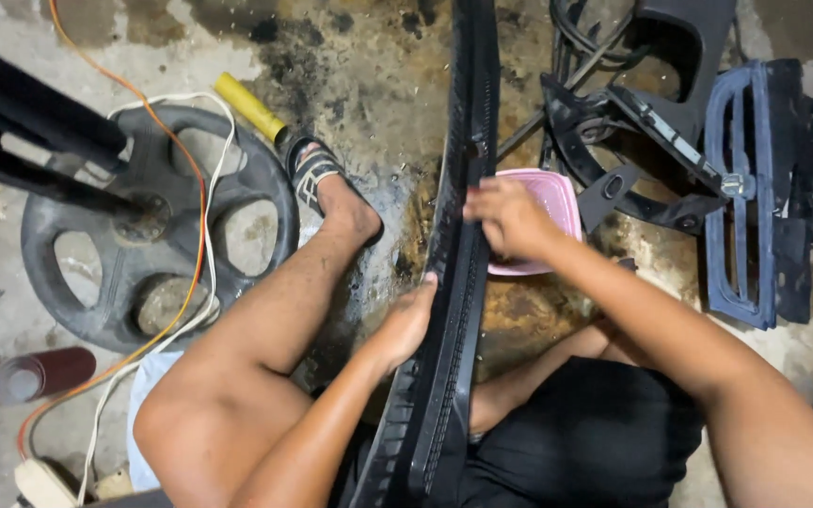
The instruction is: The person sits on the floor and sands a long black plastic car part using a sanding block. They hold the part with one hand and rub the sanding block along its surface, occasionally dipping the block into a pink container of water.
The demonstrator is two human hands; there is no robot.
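A long black plastic panel with a ribbed, slotted edge runs from between my knees up to the top of the view. My left hand grips its left edge low down. My right hand is curled over its right edge higher up, fingers on the panel. I sit on the stained concrete floor with my left leg stretched out, the foot in a black sandal. A pink plastic container lies just behind my right hand.
A round black fan base with dark poles stands at left, with an orange and a white cable over it. A yellow tube, a dark red can, black plastic parts and a blue slotted frame lie around.
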